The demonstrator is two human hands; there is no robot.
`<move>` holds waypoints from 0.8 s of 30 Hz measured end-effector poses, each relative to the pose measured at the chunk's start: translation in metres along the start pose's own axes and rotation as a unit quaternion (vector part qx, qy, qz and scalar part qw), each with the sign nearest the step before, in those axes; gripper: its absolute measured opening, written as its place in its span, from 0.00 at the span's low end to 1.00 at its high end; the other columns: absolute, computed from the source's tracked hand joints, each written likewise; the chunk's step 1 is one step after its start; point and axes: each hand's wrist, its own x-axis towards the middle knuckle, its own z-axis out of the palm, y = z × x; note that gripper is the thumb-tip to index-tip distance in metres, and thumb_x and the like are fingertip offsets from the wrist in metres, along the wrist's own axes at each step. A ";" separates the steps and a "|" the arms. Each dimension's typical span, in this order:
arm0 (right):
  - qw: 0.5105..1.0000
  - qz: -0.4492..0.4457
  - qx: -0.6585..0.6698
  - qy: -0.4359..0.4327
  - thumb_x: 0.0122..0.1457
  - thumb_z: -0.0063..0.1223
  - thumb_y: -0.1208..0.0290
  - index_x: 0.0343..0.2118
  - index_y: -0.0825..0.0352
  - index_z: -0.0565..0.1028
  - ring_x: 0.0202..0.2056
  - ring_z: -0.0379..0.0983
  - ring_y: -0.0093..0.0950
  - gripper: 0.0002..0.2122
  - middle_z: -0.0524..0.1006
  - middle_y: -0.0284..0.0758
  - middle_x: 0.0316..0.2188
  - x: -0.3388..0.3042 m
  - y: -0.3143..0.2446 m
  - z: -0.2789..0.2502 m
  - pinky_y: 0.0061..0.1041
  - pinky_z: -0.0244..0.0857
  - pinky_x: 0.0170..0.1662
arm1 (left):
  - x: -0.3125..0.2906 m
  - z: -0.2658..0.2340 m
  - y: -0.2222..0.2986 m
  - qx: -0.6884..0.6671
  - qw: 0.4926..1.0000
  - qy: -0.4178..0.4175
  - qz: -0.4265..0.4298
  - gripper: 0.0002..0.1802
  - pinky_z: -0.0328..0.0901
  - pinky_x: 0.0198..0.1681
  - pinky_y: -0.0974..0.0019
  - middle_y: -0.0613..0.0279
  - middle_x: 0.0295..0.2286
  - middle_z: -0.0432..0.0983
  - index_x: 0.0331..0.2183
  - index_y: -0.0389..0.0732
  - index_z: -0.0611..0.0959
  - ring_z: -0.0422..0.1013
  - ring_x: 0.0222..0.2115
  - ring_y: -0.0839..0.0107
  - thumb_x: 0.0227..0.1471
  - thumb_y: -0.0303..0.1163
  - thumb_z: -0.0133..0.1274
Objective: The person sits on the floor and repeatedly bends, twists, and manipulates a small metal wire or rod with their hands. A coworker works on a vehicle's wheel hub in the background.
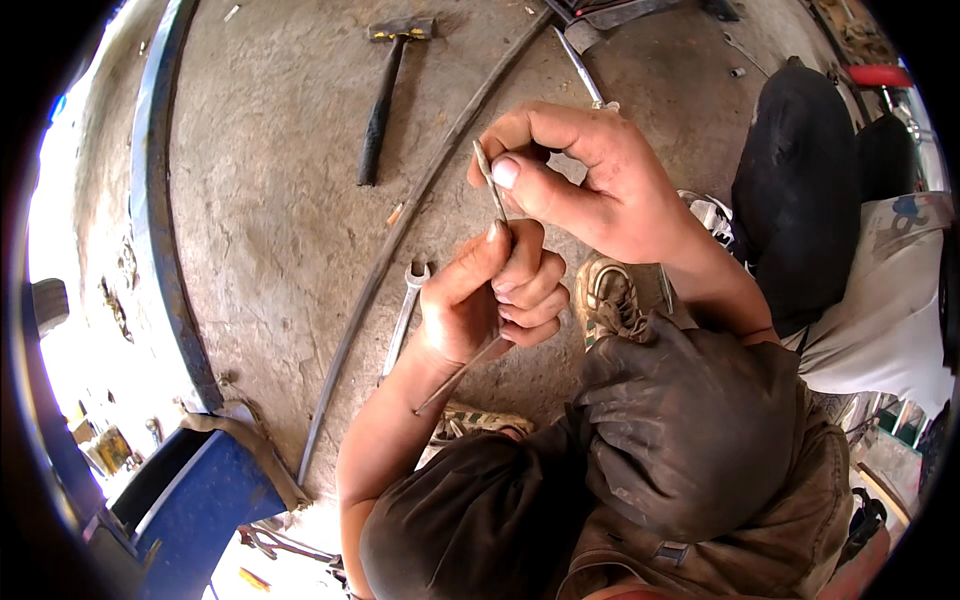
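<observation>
A thin metal rod (455, 386) slants up through my left hand (495, 290), whose fingers are wrapped round it. Its lower end sticks out below the fist, over my left forearm. Above the fist, the upper part looks thicker and paler toward the tip. My right hand (585, 180) has thumb and forefinger at that upper end, pinching it. An open-end wrench (405, 310) lies on the floor just left of my left hand, its lower part hidden behind my forearm. Beyond my right hand lies a pointed metal tool (580, 68), partly covered by the fingers.
A hammer (385, 105) with a black handle lies on the concrete floor (270, 220). A long dark bar (385, 235) crosses the floor. At left run a blue metal beam (160, 200) and a blue box (215, 500). Another person's dark-trousered leg (800, 180) is close at right.
</observation>
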 end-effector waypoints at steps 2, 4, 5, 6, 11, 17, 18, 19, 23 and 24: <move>1.000 -0.002 -0.022 -0.008 0.60 0.50 0.76 0.37 0.69 0.76 0.27 0.72 0.19 0.05 0.77 0.32 0.26 -0.001 -0.002 0.000 0.22 0.65 0.30 | -0.001 0.002 -0.005 0.004 1.000 0.010 0.005 0.25 0.42 0.16 0.76 0.73 0.18 0.50 0.21 0.48 0.60 0.45 0.16 0.81 0.62 0.55 0.40; 0.997 0.017 -0.070 -0.033 0.59 0.48 0.77 0.36 0.71 0.75 0.28 0.71 0.20 0.05 0.76 0.32 0.27 0.000 -0.008 -0.005 0.23 0.66 0.32 | 0.000 0.008 -0.005 0.039 0.997 0.057 0.017 0.25 0.42 0.16 0.76 0.73 0.18 0.49 0.21 0.48 0.60 0.45 0.16 0.81 0.62 0.55 0.39; 0.996 0.014 -0.075 -0.035 0.59 0.47 0.78 0.35 0.71 0.74 0.28 0.71 0.21 0.05 0.76 0.32 0.27 0.001 -0.009 -0.006 0.23 0.65 0.32 | 0.000 0.009 -0.005 0.056 0.995 0.081 0.024 0.25 0.42 0.16 0.76 0.73 0.18 0.49 0.21 0.48 0.60 0.44 0.16 0.81 0.63 0.55 0.39; 0.996 0.011 -0.080 -0.036 0.58 0.47 0.79 0.35 0.71 0.74 0.27 0.71 0.21 0.05 0.76 0.33 0.27 0.001 -0.008 -0.006 0.23 0.65 0.32 | -0.001 0.009 -0.005 0.050 0.995 0.086 0.024 0.25 0.42 0.16 0.75 0.73 0.18 0.49 0.22 0.48 0.60 0.44 0.16 0.81 0.63 0.54 0.38; 0.993 -0.019 -0.117 0.008 0.57 0.48 0.79 0.34 0.69 0.74 0.26 0.71 0.23 0.03 0.76 0.33 0.27 0.001 -0.006 0.000 0.23 0.65 0.31 | 0.003 0.015 -0.011 0.057 0.992 0.106 0.042 0.25 0.42 0.16 0.75 0.73 0.18 0.49 0.21 0.48 0.60 0.45 0.16 0.81 0.63 0.53 0.37; 0.999 -0.042 -0.033 0.003 0.58 0.49 0.78 0.34 0.68 0.74 0.27 0.73 0.21 0.04 0.76 0.32 0.27 0.005 0.000 -0.001 0.22 0.65 0.29 | 0.006 0.014 -0.011 0.042 0.996 0.027 0.068 0.23 0.48 0.17 0.73 0.71 0.17 0.52 0.24 0.44 0.64 0.48 0.16 0.78 0.65 0.51 0.36; 0.999 -0.036 -0.016 0.003 0.58 0.48 0.79 0.33 0.69 0.74 0.27 0.72 0.20 0.04 0.76 0.32 0.28 0.004 0.000 -0.002 0.21 0.65 0.30 | 0.007 0.014 -0.011 0.049 0.996 0.011 0.079 0.23 0.50 0.18 0.72 0.70 0.17 0.53 0.26 0.43 0.66 0.49 0.16 0.78 0.65 0.50 0.36; 1.000 -0.030 0.003 0.001 0.58 0.46 0.80 0.33 0.70 0.74 0.27 0.71 0.19 0.04 0.76 0.33 0.30 0.003 0.000 -0.003 0.21 0.65 0.31 | 0.007 0.016 -0.010 0.063 0.994 0.022 0.083 0.21 0.52 0.18 0.71 0.70 0.17 0.54 0.28 0.42 0.66 0.50 0.15 0.77 0.66 0.48 0.35; 0.973 0.122 0.191 -0.045 0.59 0.46 0.78 0.33 0.72 0.74 0.26 0.72 0.19 0.05 0.76 0.33 0.29 0.002 -0.011 -0.012 0.19 0.66 0.31 | 0.008 0.018 -0.010 0.130 0.986 0.002 0.108 0.13 0.61 0.21 0.64 0.69 0.14 0.57 0.41 0.44 0.65 0.55 0.12 0.75 0.67 0.44 0.34; 0.975 0.079 0.200 -0.050 0.61 0.45 0.78 0.35 0.74 0.74 0.23 0.72 0.18 0.06 0.76 0.33 0.27 0.001 0.000 -0.012 0.18 0.66 0.28 | 0.009 0.020 -0.015 0.140 0.983 -0.003 0.118 0.13 0.62 0.22 0.63 0.68 0.14 0.57 0.41 0.45 0.65 0.55 0.12 0.74 0.67 0.44 0.34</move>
